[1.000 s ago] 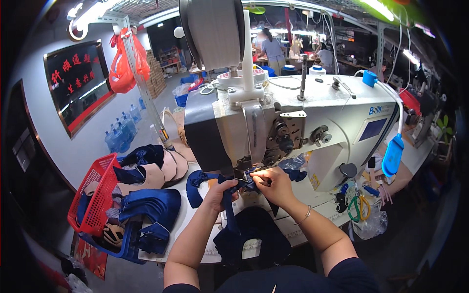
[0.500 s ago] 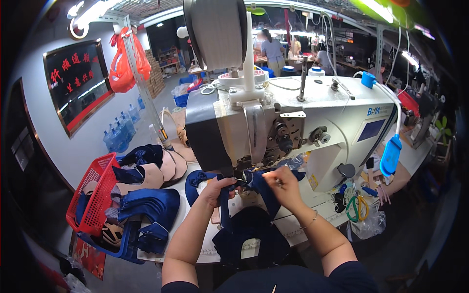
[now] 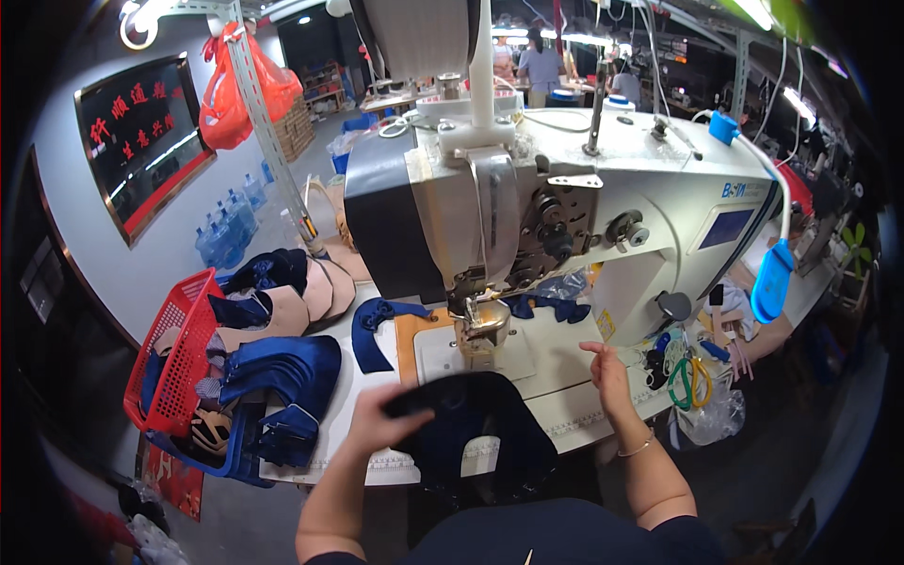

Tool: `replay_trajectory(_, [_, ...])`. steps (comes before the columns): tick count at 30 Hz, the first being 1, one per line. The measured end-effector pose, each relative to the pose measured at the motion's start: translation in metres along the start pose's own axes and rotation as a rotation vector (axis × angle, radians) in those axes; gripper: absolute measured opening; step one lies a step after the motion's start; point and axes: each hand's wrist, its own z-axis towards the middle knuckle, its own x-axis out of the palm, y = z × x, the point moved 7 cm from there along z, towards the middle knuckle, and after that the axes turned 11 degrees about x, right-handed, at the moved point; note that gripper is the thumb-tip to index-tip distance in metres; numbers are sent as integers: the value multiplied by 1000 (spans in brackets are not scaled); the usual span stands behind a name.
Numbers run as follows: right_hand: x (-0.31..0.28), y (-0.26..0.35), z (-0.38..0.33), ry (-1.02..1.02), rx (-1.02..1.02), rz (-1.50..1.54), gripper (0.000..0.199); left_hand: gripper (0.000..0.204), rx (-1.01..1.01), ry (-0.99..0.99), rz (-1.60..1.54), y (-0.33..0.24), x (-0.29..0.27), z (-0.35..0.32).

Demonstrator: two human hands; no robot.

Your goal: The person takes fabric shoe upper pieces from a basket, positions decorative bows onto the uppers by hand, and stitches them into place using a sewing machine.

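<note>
My left hand (image 3: pixel 370 424), smeared by motion, is at the left edge of a dark navy fabric piece (image 3: pixel 508 424) with a cut-out. Its thumb lies over the edge, and the other fingers seem to be under it. The piece hangs at the table's front edge. My right hand (image 3: pixel 610 373) is raised over the right of the machine bed, fingers apart, holding nothing. A white sewing machine (image 3: pixel 650 160) stands before me; its presser foot area (image 3: pixel 487 320) has no fabric under it. Left of it lies a blue piece with a knot (image 3: pixel 375 330).
At left, a red basket (image 3: pixel 179 353) and stacked blue and beige shoe pieces (image 3: pixel 292 377) crowd the table. Blue bows (image 3: pixel 560 309) lie behind the needle. Green- and yellow-handled scissors (image 3: pixel 697 384) sit at the right, near a hanging blue lamp (image 3: pixel 772 282).
Both hands have left the needle area. My left hand moved down and toward me with the navy piece, whose straps no longer reach the needle; my right hand moved right and opened.
</note>
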Motion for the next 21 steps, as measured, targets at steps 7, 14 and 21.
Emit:
replay_trajectory(7, [66,44,-43,220,-155,-149,21,43,439,-45,705,-7,69,-67])
replay_trajectory(14, [146,25,-73,364,-484,-875,16,45,236,51,624,-8,70,-64])
replay_trajectory(21, [167,22,-75,347,-508,-975,18,39,203,-189,431,17,71,-92])
